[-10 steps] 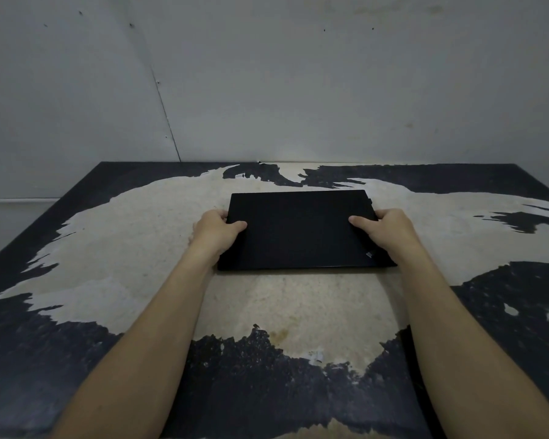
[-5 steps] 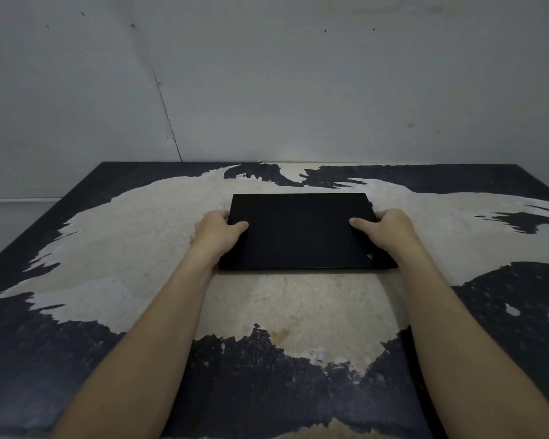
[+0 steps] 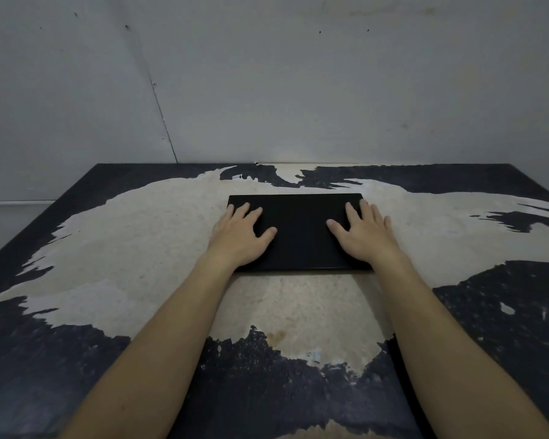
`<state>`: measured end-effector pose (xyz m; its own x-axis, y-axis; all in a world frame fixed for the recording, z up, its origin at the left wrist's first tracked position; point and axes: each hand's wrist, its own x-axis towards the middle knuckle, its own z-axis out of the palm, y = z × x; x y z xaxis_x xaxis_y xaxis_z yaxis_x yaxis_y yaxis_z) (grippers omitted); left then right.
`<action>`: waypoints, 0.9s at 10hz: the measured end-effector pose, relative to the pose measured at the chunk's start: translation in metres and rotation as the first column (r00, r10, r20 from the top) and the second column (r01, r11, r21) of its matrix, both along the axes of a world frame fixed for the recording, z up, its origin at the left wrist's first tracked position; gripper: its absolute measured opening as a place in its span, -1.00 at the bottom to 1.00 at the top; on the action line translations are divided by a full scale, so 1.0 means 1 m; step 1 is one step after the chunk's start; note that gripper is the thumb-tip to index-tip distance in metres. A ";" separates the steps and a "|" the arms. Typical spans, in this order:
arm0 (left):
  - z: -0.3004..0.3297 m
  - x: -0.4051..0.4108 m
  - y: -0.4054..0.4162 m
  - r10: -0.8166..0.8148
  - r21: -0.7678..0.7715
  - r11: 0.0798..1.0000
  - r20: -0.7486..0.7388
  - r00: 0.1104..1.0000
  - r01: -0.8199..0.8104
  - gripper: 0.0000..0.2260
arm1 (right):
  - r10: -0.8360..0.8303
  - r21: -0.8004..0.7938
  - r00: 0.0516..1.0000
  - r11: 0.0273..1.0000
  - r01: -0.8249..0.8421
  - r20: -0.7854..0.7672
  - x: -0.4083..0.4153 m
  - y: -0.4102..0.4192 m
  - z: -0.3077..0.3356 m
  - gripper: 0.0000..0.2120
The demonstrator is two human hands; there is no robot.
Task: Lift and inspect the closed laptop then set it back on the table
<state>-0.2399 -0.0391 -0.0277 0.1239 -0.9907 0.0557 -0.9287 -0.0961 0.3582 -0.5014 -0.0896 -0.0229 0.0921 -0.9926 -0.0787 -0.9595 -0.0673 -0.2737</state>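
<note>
In the head view, the closed laptop (image 3: pixel 298 231) is lying flat on the counter (image 3: pixel 140 248), just above the frame's centre. Your left hand (image 3: pixel 240 236) is resting palm-down on its left part, fingers spread, gripping nothing. Your right hand (image 3: pixel 363 234) is lying the same way on its right part.

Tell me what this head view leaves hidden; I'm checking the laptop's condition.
- laptop underside: against the table.
- Lid's side areas and near corners: under the left hand and right hand.
- Ports, hinge: too dark and edge-on.
- Elbows: cut by the bottom edge.
</note>
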 end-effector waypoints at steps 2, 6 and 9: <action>-0.001 0.002 -0.003 -0.024 -0.013 1.000 -0.045 0.999 0.023 -0.34 | -0.006 0.039 1.000 0.999 0.007 -0.010 0.002 0.000 -0.003 -0.23; 0.006 0.000 -0.001 -0.036 -0.022 0.999 -0.014 0.999 0.036 -0.34 | -0.023 0.035 1.000 0.999 0.023 -0.017 0.005 0.006 0.003 -0.23; 0.029 -0.006 -0.003 0.006 0.006 1.000 0.122 0.992 -0.007 -0.29 | -0.033 0.024 0.999 0.999 0.032 0.040 0.004 0.011 0.017 -0.22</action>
